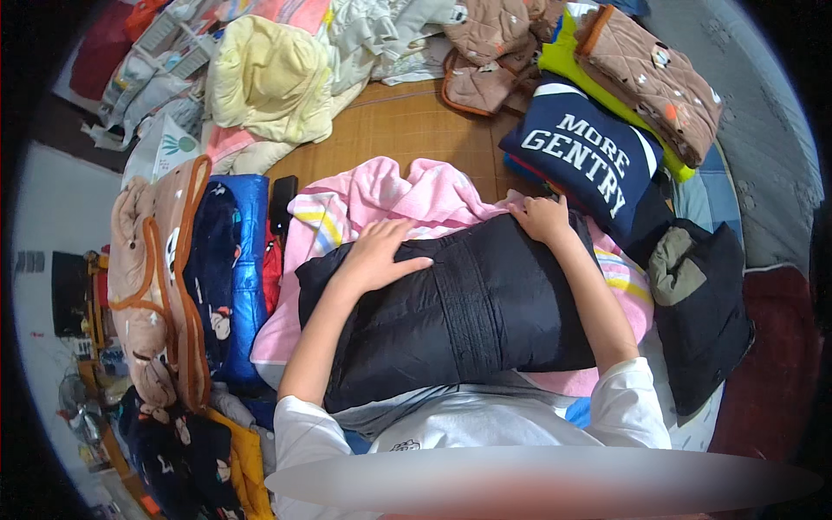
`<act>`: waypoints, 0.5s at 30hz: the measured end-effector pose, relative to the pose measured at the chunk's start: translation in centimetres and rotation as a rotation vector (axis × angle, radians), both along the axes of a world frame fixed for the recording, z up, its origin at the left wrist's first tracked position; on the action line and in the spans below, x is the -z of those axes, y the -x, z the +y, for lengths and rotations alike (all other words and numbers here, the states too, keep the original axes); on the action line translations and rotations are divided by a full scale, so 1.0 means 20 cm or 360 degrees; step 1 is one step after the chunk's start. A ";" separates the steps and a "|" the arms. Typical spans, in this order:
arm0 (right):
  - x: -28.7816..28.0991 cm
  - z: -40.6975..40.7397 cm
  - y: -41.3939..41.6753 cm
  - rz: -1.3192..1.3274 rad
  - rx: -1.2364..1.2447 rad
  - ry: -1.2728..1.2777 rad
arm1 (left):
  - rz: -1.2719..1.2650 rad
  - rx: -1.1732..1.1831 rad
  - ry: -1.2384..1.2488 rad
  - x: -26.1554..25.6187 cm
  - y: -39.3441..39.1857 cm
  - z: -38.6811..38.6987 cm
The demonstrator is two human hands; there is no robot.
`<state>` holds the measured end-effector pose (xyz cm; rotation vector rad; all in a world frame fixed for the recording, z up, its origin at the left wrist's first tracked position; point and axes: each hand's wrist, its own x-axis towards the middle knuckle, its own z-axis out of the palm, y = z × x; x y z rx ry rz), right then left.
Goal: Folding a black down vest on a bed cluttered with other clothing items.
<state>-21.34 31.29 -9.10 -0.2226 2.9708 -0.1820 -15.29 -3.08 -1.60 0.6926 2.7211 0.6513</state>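
Note:
A folded black padded garment [403, 318] lies across my lap, with a ribbed black band [471, 312] running over its middle. On its upper left part rests my left hand [380, 257], palm down, thumb spread away from the fingers. My right hand [543, 218] lies over the garment's far edge, towards the right, thumb apart; its fingertips are partly hard to make out. Beneath the garment spreads a rumpled pink towel [416, 188] with yellow and white stripes, showing at the far side and both ends.
Folded clothes stand at left, among them a shiny blue padded garment [250, 279]. At right are a navy sweatshirt [578, 143] with white lettering, a brown quilted garment [650, 78] and a black garment [705, 318]. A pale yellow garment [273, 78] lies beyond on the brown mat [403, 123].

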 end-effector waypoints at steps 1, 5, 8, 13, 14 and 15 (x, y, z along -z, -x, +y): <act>0.00 0.00 0.03 -0.0056 -0.0111 0.0115 | -0.0001 -0.0055 0.0013 -0.01 0.00 -0.06; -0.16 -0.21 0.10 -0.0239 -0.0459 0.0850 | -0.0210 -0.0153 0.0030 -0.04 -0.02 -0.18; -0.18 -0.41 0.08 -0.0332 -0.0636 0.0924 | -0.0219 -0.0270 0.0124 -0.01 0.01 -0.17; -0.07 -0.47 0.07 -0.0805 -0.0657 0.0479 | -0.0559 -0.0478 0.0125 0.16 0.05 -0.21; -0.07 -0.47 0.07 -0.0808 -0.0663 0.0477 | -0.0603 -0.0519 0.0112 0.18 0.05 -0.22; -0.08 -0.46 0.07 -0.0858 -0.0556 0.0382 | -0.0600 -0.0529 0.0109 0.23 0.06 -0.24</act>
